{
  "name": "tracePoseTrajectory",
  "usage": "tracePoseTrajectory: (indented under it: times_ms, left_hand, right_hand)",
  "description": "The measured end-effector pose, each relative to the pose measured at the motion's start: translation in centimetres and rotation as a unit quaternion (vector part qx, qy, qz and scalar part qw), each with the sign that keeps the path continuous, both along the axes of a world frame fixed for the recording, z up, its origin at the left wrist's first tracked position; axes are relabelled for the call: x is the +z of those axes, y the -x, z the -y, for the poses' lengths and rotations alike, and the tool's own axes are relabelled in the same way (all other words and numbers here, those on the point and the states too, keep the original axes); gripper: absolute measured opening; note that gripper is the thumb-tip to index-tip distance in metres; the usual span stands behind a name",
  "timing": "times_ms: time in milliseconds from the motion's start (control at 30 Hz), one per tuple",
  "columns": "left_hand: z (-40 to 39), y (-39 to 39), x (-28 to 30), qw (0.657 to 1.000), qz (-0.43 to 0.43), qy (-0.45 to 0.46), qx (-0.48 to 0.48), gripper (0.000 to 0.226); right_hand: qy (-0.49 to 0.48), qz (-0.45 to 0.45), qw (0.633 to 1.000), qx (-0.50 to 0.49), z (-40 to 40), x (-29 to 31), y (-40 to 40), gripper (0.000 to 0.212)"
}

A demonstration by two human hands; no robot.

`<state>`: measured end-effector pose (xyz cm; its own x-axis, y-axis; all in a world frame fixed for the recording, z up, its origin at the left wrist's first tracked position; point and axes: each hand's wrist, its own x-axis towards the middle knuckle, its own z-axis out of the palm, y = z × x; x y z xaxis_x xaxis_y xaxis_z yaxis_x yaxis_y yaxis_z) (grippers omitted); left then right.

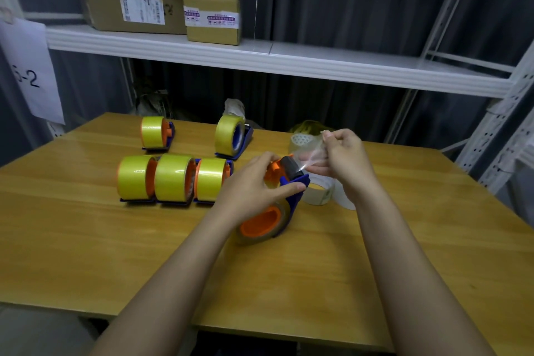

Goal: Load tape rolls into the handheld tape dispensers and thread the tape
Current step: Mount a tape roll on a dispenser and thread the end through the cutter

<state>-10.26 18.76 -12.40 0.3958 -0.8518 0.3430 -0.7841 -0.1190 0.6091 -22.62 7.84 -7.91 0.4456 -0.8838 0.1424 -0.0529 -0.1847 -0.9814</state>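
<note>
Counter: wooden top, carries all task items; both forearms reach over its near edge.
Held dispenser: blue frame, orange hub, clear tape roll mounted; lifted just above counter centre, nose tilted up.
Left hand: fingers curled round the held dispenser's frame, thumb on the blue edge.
Right hand: just beyond the held dispenser; fingers pinch the clear tape end pulled off past the black roller.
Loose rolls: pale rolls on counter, just behind the held dispenser, partly hidden by right hand.
Loaded dispensers, row of three: yellow rolls, left of the held dispenser, touching side by side.
Loaded dispensers, two more: farther back, left of the held dispenser, well apart.
Shelf: white, above counter's far edge; two cardboard boxes on it.
</note>
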Motion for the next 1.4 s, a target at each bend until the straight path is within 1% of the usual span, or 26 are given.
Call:
tracePoseTrajectory:
  times_ms: [67,167,267,333,400,467,500,600,767,900,967,1067,1267,1400]
  left_hand:
    - [-0.1,0.0,-0.3,1.0,-0.007,0.021,0.004,0.063]
    - [-0.2,-0.1,-0.3,0.999,-0.029,0.046,0.003,0.061]
    - [-0.2,0.1,-0.4,0.999,-0.02,0.046,-0.001,0.06]
    - [-0.1,0.0,-0.6,0.999,-0.016,0.046,-0.003,0.06]
    - [-0.3,-0.7,-0.8,0.997,-0.042,0.067,0.002,0.055]
    - [-0.6,-1.4,-1.0,0.994,-0.072,0.082,0.006,0.05]
    - [-0.8,-1.6,-1.1,0.994,-0.076,0.082,0.006,0.05]
    - [-0.6,-1.1,-1.2,0.996,-0.057,0.07,0.001,0.057]
    - [-0.3,-0.5,-0.9,0.998,-0.032,0.062,0.008,0.069]
    - [-0.3,-0.5,-1.0,0.997,-0.027,0.068,0.009,0.061]
    - [-0.3,-0.4,-1.1,0.998,-0.02,0.065,0.01,0.06]
    - [-0.3,-0.4,-1.1,0.998,-0.016,0.064,0.01,0.06]
    - [-0.3,-0.5,-1.1,0.998,-0.012,0.063,0.012,0.061]
    - [-0.3,-0.4,-1.1,0.998,-0.01,0.061,0.014,0.06]
  right_hand:
    - [-0.045,0.025,0.999,0.015,0.1,-0.3,0.3,0.019]
    - [-0.085,0.03,0.996,0.025,0.5,-1.4,1.0,0.017]
    - [-0.184,0.042,0.981,0.046,1.1,-2.9,1.7,0.015]
    - [-0.22,0.035,0.974,0.032,1.5,-3.8,2.1,0.013]
    - [-0.202,0.018,0.979,-0.035,2.1,-4.6,2.8,0.012]
    - [-0.136,-0.016,0.986,-0.096,2.7,-5.0,4.0,0.017]
    - [-0.108,-0.024,0.988,-0.104,2.7,-5.0,4.4,0.018]
    - [-0.07,-0.013,0.994,-0.084,1.9,-4.6,4.0,0.016]
    - [-0.036,0.003,0.999,-0.005,-0.1,-3.0,2.2,0.017]
    - [-0.022,-0.029,0.999,0.018,-1.1,-2.8,1.3,0.022]
    - [-0.032,-0.039,0.999,0.017,-1.5,-2.9,1.1,0.022]
    - [-0.061,-0.021,0.998,0.024,-1.7,-3.0,0.9,0.019]
    - [-0.073,0.006,0.997,0.018,-1.5,-2.7,0.7,0.018]
    - [-0.06,-0.003,0.998,0.029,-1.5,-2.7,0.8,0.016]
